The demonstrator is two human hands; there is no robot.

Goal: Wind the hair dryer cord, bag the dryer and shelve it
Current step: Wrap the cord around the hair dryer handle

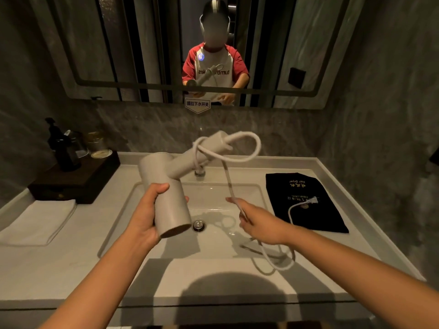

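Both hands [147,210] on dryer [166,186], cord [229,181].

The hair dryer [166,186] at centre frame looks like smooth, matt pale plastic, its cord [228,157] rubbery and matt. At right, the storage bag [306,205] is black matt cloth with gold print. The basin [213,238] is glossy white, its drain plug [198,225] shiny metal. Lower left, the folded towel [38,222] is soft white cloth; above it, the tray [78,179] looks like dark wood.
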